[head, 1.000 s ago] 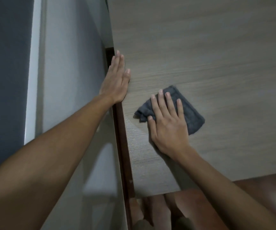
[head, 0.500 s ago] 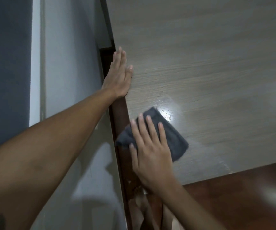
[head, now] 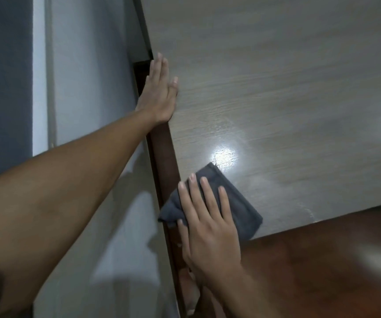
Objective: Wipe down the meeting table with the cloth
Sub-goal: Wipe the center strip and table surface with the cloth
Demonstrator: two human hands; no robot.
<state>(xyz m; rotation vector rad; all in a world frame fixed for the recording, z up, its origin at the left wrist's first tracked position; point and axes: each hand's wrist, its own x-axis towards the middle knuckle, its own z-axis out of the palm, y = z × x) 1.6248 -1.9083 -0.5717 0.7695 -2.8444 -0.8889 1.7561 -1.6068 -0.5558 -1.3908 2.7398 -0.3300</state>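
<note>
The cloth (head: 235, 203) is a dark grey folded piece lying flat on the near left corner of the bench (head: 288, 88), and one small part of it hangs over the left edge. It looks soft, thin and light, so I judge it will bend and bunch easily and cannot be pushed from one edge alone. The best hold is probably a flat palm on its middle, so that pressure, not a pinch, carries it along. The bench surface is smooth and shiny with a bright reflection, and the cloth should slide on it with little resistance.

The right hand (head: 207, 228) lies on the cloth with straight fingers a little spread, pressing it down. The left hand (head: 159, 92) rests flat on the left edge of the bench, fingers straight and together, holding nothing. To the left stands a pale wall (head: 88, 88); below is a reddish-brown floor (head: 322, 271).
</note>
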